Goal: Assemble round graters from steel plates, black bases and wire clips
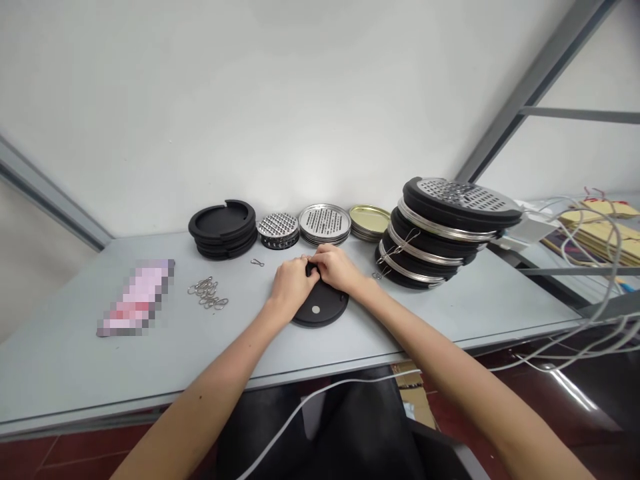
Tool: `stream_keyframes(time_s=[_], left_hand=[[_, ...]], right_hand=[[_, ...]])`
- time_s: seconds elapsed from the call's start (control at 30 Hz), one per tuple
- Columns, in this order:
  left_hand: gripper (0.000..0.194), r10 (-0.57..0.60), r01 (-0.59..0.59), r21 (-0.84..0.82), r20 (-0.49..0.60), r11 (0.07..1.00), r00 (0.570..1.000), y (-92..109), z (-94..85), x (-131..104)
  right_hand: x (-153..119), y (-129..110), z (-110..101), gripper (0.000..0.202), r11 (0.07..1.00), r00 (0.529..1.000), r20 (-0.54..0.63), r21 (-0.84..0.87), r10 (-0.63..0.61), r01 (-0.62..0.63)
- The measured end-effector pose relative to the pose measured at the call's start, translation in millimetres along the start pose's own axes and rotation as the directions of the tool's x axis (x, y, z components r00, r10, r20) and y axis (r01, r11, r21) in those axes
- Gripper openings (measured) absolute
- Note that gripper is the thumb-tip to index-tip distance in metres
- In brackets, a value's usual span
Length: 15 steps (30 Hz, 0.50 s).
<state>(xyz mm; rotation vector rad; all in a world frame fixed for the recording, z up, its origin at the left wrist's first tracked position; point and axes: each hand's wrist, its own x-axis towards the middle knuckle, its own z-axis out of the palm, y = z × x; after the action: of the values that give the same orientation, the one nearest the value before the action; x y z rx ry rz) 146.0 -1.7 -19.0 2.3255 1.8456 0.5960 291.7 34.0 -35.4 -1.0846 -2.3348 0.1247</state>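
Note:
A black round disc (323,303) with a small pale round spot lies on the table in front of me. My left hand (294,283) is closed on the disc's far left edge, thumb pressed inward. Meeting it at the far rim, my right hand (336,267) has its fingers curled and pinched there. What lies between the fingertips is hidden. Left of the hands is a loose pile of metal clips (207,293), and a single clip (257,262) rests beyond them.
Along the wall stand stacked black rings (223,230), small grater discs (279,228), larger slotted metal discs (325,223) and gold-coloured lids (369,219). A tall leaning stack of black-and-silver round units (430,247) rises at right. A blurred pink item (137,297) lies left. White cables (607,287) hang right.

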Motion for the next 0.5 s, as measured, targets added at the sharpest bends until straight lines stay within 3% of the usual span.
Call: stream_keyframes(time_s=[0.2, 0.3, 0.5], left_hand=[[0.028, -0.005, 0.005, 0.011, 0.021, 1.0, 1.0, 2.0, 1.4, -0.7], [0.029, 0.016, -0.016, 0.003, 0.027, 1.0, 1.0, 1.4, 1.9, 1.0], [0.028, 0.062, -0.062, -0.016, 0.029, 0.998, 0.998, -0.1, 1.4, 2.7]], right_hand=[[1.3, -1.1, -0.1, 0.031, 0.999, 0.999, 0.019, -0.039, -0.026, 0.027], [0.7, 0.1, -0.4, 0.031, 0.999, 1.0, 0.017, -0.029, 0.022, -0.022], [-3.6, 8.3, 1.5, 0.037, 0.981, 0.998, -0.024, 0.187, 0.064, -0.059]])
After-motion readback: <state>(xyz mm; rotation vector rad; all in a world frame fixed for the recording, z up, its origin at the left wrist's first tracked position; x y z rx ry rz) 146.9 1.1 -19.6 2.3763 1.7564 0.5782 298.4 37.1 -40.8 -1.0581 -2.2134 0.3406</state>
